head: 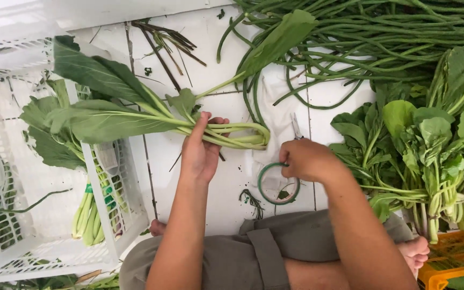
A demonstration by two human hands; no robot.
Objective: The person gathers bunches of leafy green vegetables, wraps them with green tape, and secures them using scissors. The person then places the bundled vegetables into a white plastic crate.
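Observation:
My left hand grips a bunch of leafy greens by the pale stems, held level over the white tiled floor with the leaves pointing left over the crate. My right hand pinches a roll of green tape lying on the floor just right of the stem ends. A small pair of scissors lies on a white cloth above my right hand.
A white plastic crate at the left holds a tied bunch of greens. A pile of long green beans fills the top right. Loose leafy greens are heaped at the right, above an orange crate. My folded legs are at the bottom.

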